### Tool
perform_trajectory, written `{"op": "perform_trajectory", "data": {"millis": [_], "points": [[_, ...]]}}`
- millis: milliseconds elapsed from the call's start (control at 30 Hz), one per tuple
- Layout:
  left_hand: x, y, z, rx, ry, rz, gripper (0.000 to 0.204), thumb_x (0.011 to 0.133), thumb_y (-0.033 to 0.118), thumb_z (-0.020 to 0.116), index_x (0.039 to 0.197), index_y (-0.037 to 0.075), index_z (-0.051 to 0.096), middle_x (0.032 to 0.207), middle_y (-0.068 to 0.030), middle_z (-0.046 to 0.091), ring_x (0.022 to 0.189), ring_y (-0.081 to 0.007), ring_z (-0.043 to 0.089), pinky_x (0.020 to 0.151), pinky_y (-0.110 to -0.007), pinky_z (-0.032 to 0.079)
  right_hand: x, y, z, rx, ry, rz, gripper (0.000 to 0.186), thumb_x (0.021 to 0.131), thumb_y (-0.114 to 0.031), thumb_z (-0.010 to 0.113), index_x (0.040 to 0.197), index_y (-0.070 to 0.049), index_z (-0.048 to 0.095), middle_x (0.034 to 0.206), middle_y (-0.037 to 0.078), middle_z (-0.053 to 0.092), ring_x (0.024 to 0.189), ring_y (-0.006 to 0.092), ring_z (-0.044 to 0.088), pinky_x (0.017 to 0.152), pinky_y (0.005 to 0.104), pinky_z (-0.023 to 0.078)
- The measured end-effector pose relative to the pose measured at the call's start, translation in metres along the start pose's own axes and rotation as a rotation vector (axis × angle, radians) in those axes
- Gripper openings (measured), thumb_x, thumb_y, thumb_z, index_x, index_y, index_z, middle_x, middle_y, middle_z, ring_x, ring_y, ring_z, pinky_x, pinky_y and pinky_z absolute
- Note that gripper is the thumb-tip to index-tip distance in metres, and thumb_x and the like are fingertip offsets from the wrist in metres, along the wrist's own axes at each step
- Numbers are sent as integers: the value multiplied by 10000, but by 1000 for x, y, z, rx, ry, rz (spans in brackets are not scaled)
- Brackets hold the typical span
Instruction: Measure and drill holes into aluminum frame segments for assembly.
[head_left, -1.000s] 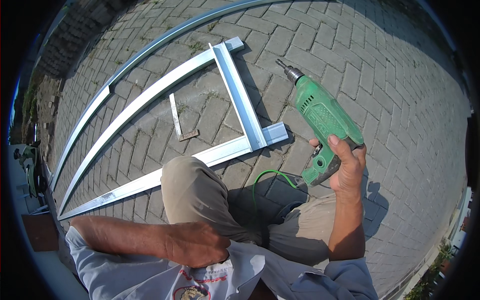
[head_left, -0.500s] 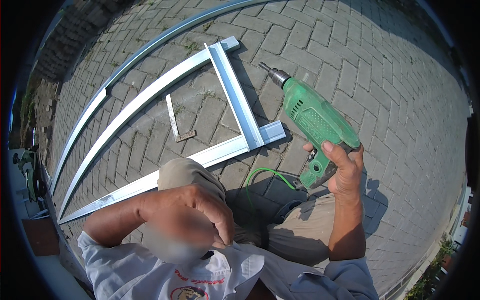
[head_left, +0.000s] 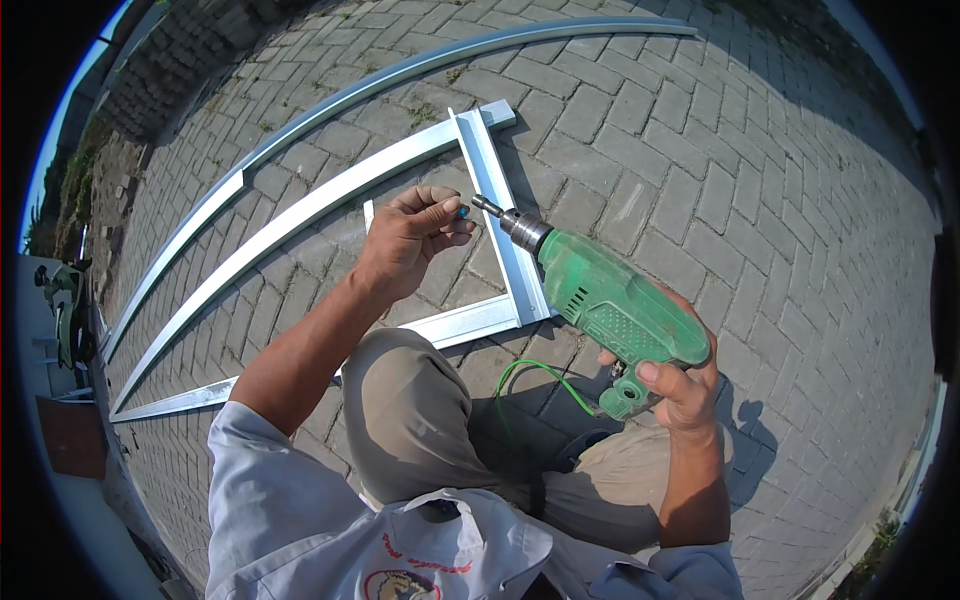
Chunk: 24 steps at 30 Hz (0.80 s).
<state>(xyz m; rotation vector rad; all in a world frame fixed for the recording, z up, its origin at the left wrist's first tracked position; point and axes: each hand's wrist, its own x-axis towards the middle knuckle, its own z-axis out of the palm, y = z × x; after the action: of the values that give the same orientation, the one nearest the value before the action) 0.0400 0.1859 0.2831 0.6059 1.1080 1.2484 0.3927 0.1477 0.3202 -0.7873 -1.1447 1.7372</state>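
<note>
My right hand [head_left: 687,385] is wrapped round the handle of a green electric drill [head_left: 620,300], its chuck and socket bit pointing up and to the left. Pinched in the fingertips of my left hand [head_left: 412,240] is a small blue-headed screw [head_left: 463,212], mostly covered by the fingers. Its blue end is just left of the drill's tip, with a small gap between. Beneath both lies a silver metal channel frame, whose crosspiece [head_left: 497,220] spans two long rails. The upper rail [head_left: 300,205] runs away to the left; my left forearm and knee partly cover the lower rail [head_left: 465,322].
Another long metal channel [head_left: 380,80] lies beyond the frame on the grey paving [head_left: 760,260]. A green cord [head_left: 540,363] loops down from the drill near my knees. Stacked bricks [head_left: 165,80] stand at the far left.
My left hand has come from near my head out to the drill's tip, now showing the blue-headed screw. The drill has shifted left and slightly down in the view.
</note>
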Motion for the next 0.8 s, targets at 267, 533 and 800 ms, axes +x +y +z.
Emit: {"op": "perform_trajectory", "data": {"millis": [267, 533, 800], "points": [[8, -1, 18, -35, 55, 46, 142, 1015, 88, 653, 1140, 23, 629, 958, -87, 705, 891, -203, 738, 819, -330, 620, 0, -4, -5, -27, 12, 3, 777, 696, -85, 710, 1421, 110, 509, 1205, 236, 702, 981, 300, 746, 885, 421, 625], [7, -16, 11, 11, 30, 74, 142, 1025, 91, 641, 1150, 24, 634, 987, -93, 715, 902, -197, 730, 834, -347, 612, 1, -18, -7, -80, 111, -43, 765, 690, -111, 704, 1403, 109, 534, 1191, 234, 712, 988, 297, 744, 881, 412, 625], [7, -17, 10, 6, 54, 114, 133, 1006, 85, 673, 1111, 7, 650, 972, -95, 712, 862, -198, 733, 796, -335, 604, -1, -16, -9, -82, 95, -54, 752, 695, -85, 707, 1399, 112, 531, 1178, 234, 714, 987, 295, 744, 869, 411, 628]]}}
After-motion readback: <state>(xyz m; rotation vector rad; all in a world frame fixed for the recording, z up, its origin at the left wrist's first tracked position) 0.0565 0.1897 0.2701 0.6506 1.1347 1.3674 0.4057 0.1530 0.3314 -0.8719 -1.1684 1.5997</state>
